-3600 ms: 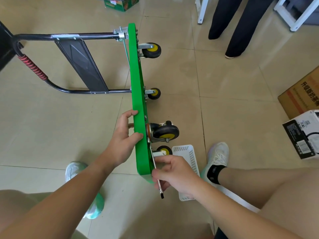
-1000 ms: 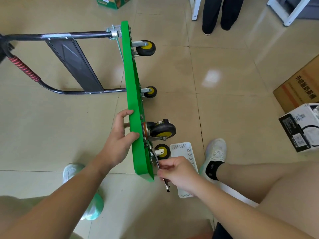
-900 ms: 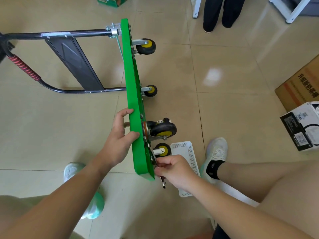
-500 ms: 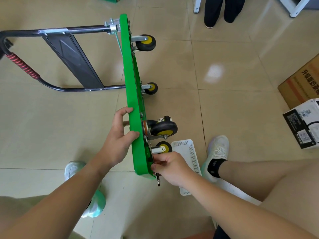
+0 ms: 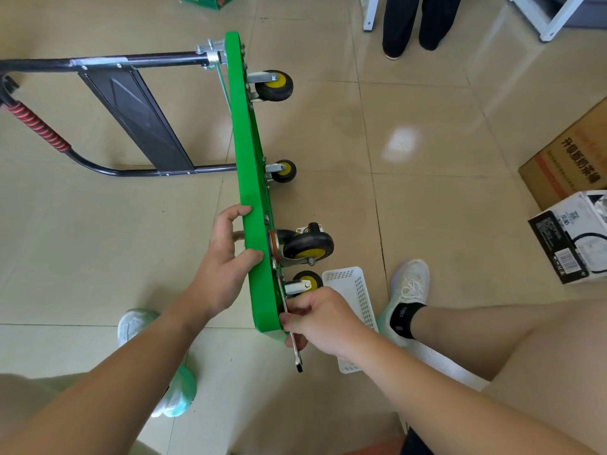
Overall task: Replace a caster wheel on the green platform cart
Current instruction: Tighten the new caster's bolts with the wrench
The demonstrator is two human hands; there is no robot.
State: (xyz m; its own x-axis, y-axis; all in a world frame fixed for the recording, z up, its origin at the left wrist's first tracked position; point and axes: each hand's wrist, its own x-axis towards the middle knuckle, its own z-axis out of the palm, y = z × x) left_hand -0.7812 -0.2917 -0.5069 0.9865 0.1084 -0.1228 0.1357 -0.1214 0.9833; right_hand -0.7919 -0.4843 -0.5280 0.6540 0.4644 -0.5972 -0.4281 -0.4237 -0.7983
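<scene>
The cart's black handle (image 5: 98, 64), its grip wound in red, reaches out to the left above the tiled floor (image 5: 98, 241). The green platform cart (image 5: 249, 165) stands on its long edge on the floor, deck facing left and wheels facing right. The left hand (image 5: 223, 267) grips the deck's upper edge, fingers curled over the top face and thumb on the rim. Just right of it sits the large swivel caster (image 5: 307, 246), with a smaller caster wheel (image 5: 307, 280) below. The right hand (image 5: 320, 320) pinches a slim wrench (image 5: 298, 357) that lies along the cart's underside; its working end is hidden. A white basket (image 5: 356, 290) lies beside that hand, and a cardboard box (image 5: 568, 165) sits far right.
</scene>
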